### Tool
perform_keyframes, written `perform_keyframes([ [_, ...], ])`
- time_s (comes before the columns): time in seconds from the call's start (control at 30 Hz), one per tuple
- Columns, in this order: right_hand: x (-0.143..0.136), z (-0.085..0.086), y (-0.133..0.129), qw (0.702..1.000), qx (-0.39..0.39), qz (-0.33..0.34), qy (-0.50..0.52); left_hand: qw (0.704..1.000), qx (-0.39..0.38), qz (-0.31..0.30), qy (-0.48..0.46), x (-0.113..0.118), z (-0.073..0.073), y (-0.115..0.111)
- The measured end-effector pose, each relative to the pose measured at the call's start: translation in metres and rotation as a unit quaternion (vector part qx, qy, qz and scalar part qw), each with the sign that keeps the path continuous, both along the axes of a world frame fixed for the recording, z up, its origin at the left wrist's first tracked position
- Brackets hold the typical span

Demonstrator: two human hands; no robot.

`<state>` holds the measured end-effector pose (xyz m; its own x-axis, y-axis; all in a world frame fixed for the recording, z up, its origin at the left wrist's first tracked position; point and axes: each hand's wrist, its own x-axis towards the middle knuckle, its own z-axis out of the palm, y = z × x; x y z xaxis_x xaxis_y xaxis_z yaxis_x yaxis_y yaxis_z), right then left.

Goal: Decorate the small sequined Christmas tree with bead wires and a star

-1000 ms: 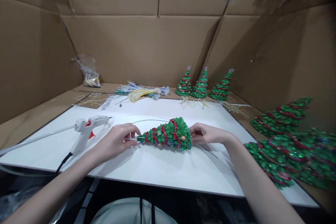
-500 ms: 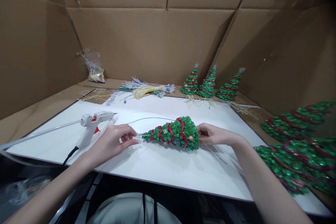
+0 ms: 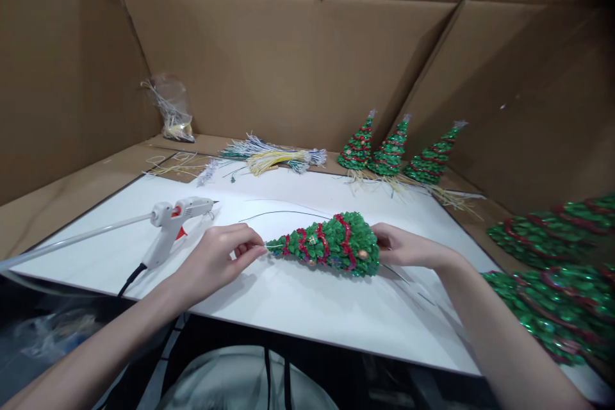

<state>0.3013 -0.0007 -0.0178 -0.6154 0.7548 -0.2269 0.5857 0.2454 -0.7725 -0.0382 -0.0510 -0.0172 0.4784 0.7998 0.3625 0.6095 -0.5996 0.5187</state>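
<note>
A small green tree with red garlands and small ornaments lies on its side just over the white board, its tip pointing left. At that tip, my left hand is closed in a pinch on the end of the tree, and its fingers cover the topmost part. My right hand holds the tree by its wide base, with some fingertips hidden behind it. Thin dark wires stick out below and right of the base.
A white glue gun stands at the left of the white board. Bundled stems and three upright trees are at the back. Larger trees lie at the right. A plastic bag sits back left, against cardboard walls.
The view has shifted a little. At the tree's tip, the silvery piece seen earlier is now covered by my left fingers. My right hand keeps its hold on the base.
</note>
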Motion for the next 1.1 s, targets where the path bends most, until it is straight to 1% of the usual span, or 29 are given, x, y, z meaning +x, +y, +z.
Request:
perform_keyframes([
  [0.17, -0.007, 0.007, -0.001, 1.0, -0.009, 0.016, -0.008, 1.0, 0.014, -0.019, 0.005, 0.004, -0.006, 0.006],
  [0.3, -0.014, 0.012, 0.0, 0.998, 0.002, 0.057, -0.001, 0.999, 0.013, -0.035, 0.004, 0.009, -0.007, 0.012],
  [0.5, -0.017, 0.007, 0.002, 0.998, 0.021, 0.062, 0.006, 0.997, 0.038, -0.052, 0.03, 0.017, -0.008, 0.02],
  [0.63, -0.018, 0.006, 0.006, 0.997, 0.032, 0.074, 0.014, 0.997, 0.041, -0.054, 0.037, 0.02, -0.008, 0.022],
  [0.77, -0.02, 0.007, 0.01, 0.994, 0.038, 0.102, 0.001, 0.998, 0.03, -0.048, 0.037, 0.017, -0.008, 0.022],
  [0.9, -0.019, 0.006, 0.011, 0.993, 0.037, 0.108, -0.002, 0.998, 0.029, -0.031, 0.053, 0.009, -0.008, 0.022],
  [1.1, -0.018, 0.005, 0.012, 0.992, 0.025, 0.122, -0.002, 0.995, 0.058, -0.037, 0.067, 0.002, -0.008, 0.02],
])
